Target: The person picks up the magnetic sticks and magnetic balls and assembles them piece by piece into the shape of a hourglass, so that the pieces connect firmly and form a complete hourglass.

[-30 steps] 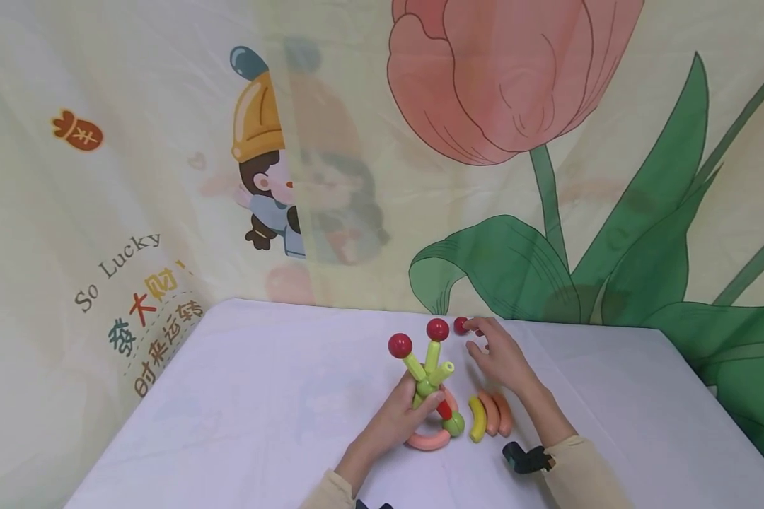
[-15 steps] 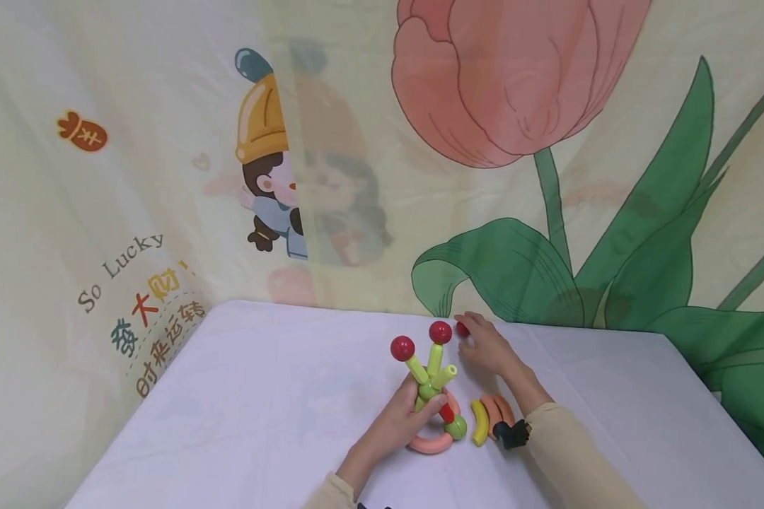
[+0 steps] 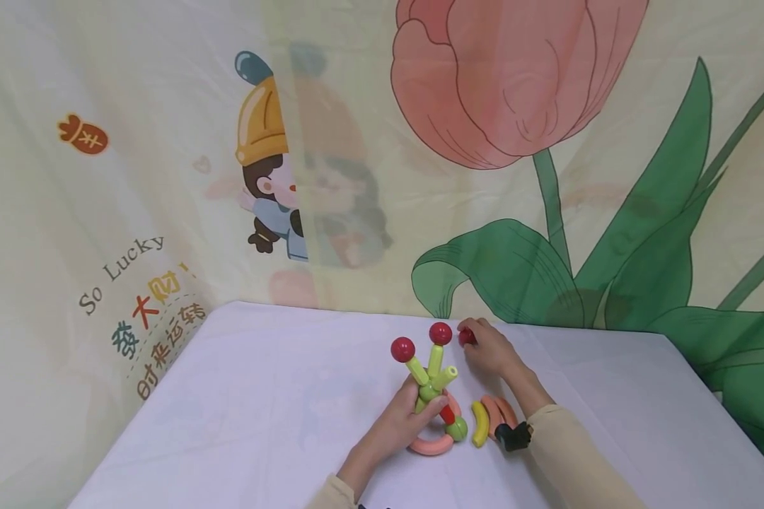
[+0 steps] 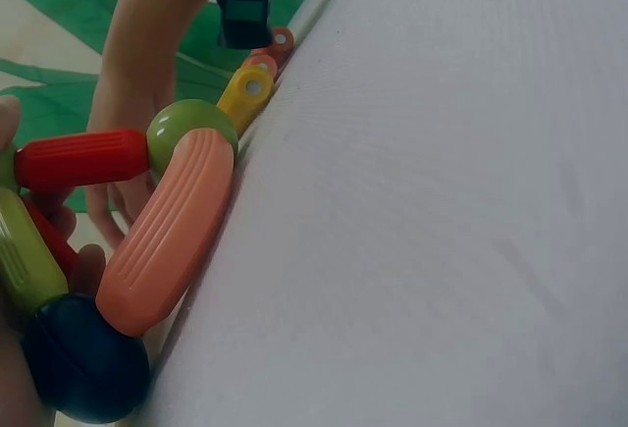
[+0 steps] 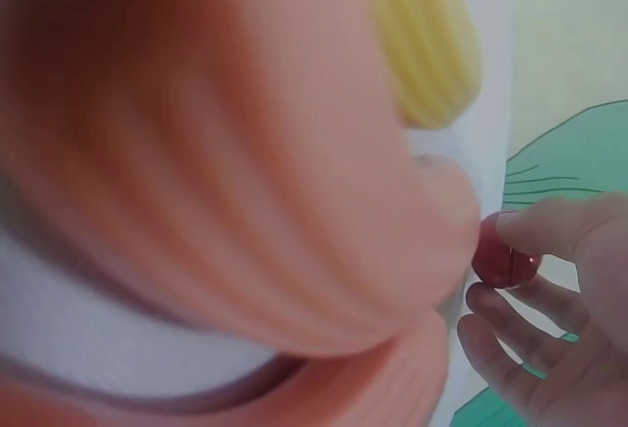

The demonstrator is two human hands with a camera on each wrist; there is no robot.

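My left hand (image 3: 401,418) grips a toy built of balls and rods. Three light green rods (image 3: 435,360) fan out from a green ball, and two of them end in red balls (image 3: 403,349). Lower on the toy are a red rod (image 4: 83,157), another green ball (image 4: 191,125), a curved orange-pink piece (image 4: 172,236) and a dark blue ball (image 4: 86,358). Near the table's far edge my right hand (image 3: 492,351) pinches a loose red ball (image 5: 505,252) between thumb and fingers. The right wrist view shows the thumb across that ball.
A yellow curved piece (image 3: 480,424) and several orange curved pieces (image 3: 492,411) lie side by side on the white-covered table (image 3: 261,396), right of the toy. The right wrist camera (image 3: 513,435) hangs over them. A printed curtain (image 3: 350,141) stands behind the table.
My right hand has reached over to the red ball by the far edge, taken hold of it and drawn it slightly nearer. The left hand and the toy have hardly moved.
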